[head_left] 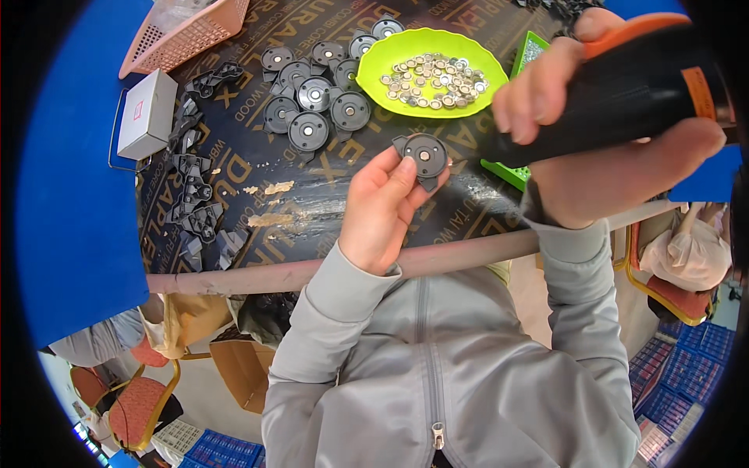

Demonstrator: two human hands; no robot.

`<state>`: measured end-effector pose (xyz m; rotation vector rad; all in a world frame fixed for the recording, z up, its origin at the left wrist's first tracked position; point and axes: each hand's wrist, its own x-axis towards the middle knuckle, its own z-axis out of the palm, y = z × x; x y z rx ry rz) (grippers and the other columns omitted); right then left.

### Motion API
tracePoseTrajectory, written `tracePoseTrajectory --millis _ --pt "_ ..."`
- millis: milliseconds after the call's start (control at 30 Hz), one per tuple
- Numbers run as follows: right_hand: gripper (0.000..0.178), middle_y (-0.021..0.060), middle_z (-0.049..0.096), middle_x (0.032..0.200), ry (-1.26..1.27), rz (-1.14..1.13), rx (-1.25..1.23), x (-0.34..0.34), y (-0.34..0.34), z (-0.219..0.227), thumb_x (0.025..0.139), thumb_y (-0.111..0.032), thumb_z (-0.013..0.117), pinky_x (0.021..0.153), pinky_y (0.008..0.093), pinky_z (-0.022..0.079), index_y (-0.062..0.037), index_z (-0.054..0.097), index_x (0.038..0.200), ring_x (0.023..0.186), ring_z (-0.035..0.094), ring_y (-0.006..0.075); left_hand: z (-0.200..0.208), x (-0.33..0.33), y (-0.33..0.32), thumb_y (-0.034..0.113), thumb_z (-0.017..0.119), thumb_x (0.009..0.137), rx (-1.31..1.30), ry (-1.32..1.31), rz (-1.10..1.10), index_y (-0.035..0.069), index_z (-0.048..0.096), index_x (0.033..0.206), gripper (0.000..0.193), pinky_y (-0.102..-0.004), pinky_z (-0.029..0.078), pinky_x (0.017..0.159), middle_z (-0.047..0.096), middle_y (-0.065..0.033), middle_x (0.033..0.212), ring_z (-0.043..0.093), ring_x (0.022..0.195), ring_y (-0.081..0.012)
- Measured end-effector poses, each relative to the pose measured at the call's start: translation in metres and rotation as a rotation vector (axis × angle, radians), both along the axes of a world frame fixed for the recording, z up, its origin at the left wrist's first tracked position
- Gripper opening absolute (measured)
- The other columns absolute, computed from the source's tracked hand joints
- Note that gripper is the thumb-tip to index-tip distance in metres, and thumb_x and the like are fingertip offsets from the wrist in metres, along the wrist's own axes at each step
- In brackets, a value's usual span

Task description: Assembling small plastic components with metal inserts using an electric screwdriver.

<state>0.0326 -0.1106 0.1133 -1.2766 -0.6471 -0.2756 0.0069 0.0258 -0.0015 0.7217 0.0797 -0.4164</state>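
My left hand (380, 209) pinches a round black plastic part (428, 158) with tabs and a small metal centre, held above the table near its front edge. Up at the right, my right hand (540, 90) is wrapped round a black and orange power screwdriver (624, 93). Its tip points left toward the round part but is apart from it. Beyond my left hand sits a yellow-green bowl (373, 87) with several small round metal pieces. Left of the bowl lies a cluster of similar round black parts (307, 131).
Angular black plastic pieces (195, 183) lie in a row on the left of the dark printed table (300, 210). A white box (148, 117) and a pink basket (183, 43) stand behind them. A green tray (507, 173) with small metal bits is partly behind the screwdriver.
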Motion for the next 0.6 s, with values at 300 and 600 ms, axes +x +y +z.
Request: tracePoseTrajectory --millis 300,600 --pt "0.070 0.0061 0.043 0.045 0.237 -0.400 0.145 0.001 0.040 -0.003 0.077 -0.068 0.031 0.034 0.0250 0.042 0.0003 0.042 0.087 0.037 0.049 0.0153 0.001 0.000 0.000 0.007 0.037 0.090 -0.036 0.011 -0.003 -0.005 0.044 0.111 0.025 -0.0318 0.043 0.088 0.052 -0.0090 0.107 0.052 0.097 -0.0154" --pt "0.072 0.0086 0.050 0.069 0.038 -0.061 0.523 0.011 0.036 -0.022 0.077 -0.068 0.031 0.036 0.0284 0.045 0.0005 0.040 0.098 0.041 0.052 0.0182 0.002 0.000 0.000 0.007 0.037 0.090 -0.039 0.013 -0.002 -0.005 0.044 0.110 0.025 -0.0328 0.044 0.088 0.052 -0.0091 0.106 0.052 0.097 -0.0152"
